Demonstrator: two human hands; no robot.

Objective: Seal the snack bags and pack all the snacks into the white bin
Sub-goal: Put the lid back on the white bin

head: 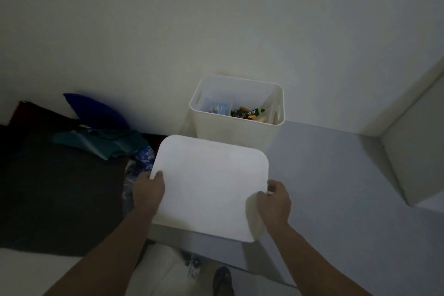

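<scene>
Head view, dim and wide-angled: both bare hands hold a flat white lid [211, 187] with rounded corners, raised level in front of the person; the left hand [149, 191] grips its left edge, thumb lying on the top face and the other fingers curled out of sight beneath; the right hand [274, 202] pinches the near right corner, thumb and fingers closed on the rim. Beyond the lid's far edge stands the white bin [236, 127], upright against the pale wall [216, 19] on a grey surface [324, 170]; its top is uncovered, with cut-out handles at the left and right walls; inside lie the snacks [247, 113], a bluish packet to the left and dark wrappers with green and orange print to the right, though the gloom makes it hard to tell whether any bag is sealed. Left of the bin, on a dark cloth [60, 187], rest a blue cushion [96, 113] against the wall, a crumpled teal bag [103, 142] in front of it, and a blue-and-white patterned wrapper [145, 155] just beside the lid's left edge; a dark shoe [222, 280] shows at the bottom, below the lid.
</scene>
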